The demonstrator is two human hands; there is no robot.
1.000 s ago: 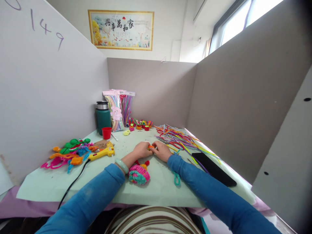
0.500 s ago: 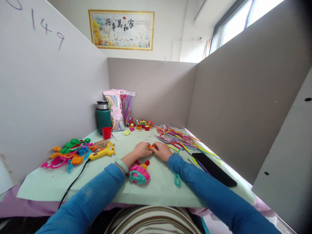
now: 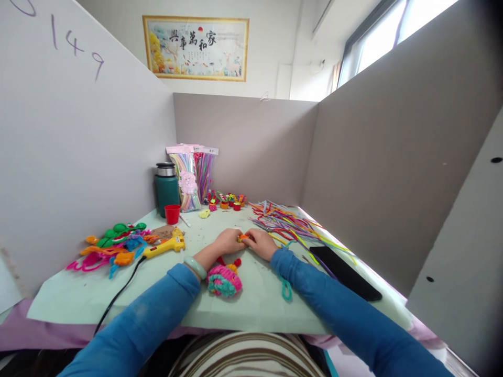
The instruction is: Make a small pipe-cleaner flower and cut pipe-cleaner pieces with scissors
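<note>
My left hand (image 3: 228, 242) and my right hand (image 3: 261, 243) meet over the middle of the table, fingers closed on a small orange pipe-cleaner piece (image 3: 243, 237). Most of that piece is hidden by my fingers, so its shape does not show fully. Just below my left wrist lies a pink and turquoise pipe-cleaner pot (image 3: 224, 280), tipped on its side, with red and orange bits at its far end. A turquoise pipe-cleaner loop (image 3: 286, 289) lies by my right forearm, partly under the sleeve.
A yellow glue gun (image 3: 167, 246) with a black cord lies left, beside coloured pipe-cleaner pieces (image 3: 121, 246). Behind stand a red cup (image 3: 172, 214), a green bottle (image 3: 167, 191) and bagged pipe cleaners (image 3: 188, 180). Loose pipe cleaners (image 3: 286, 222) and a black slab (image 3: 346, 273) lie right.
My fingers have shifted slightly around the orange piece, and a little more of it shows. Everything else stays in place.
</note>
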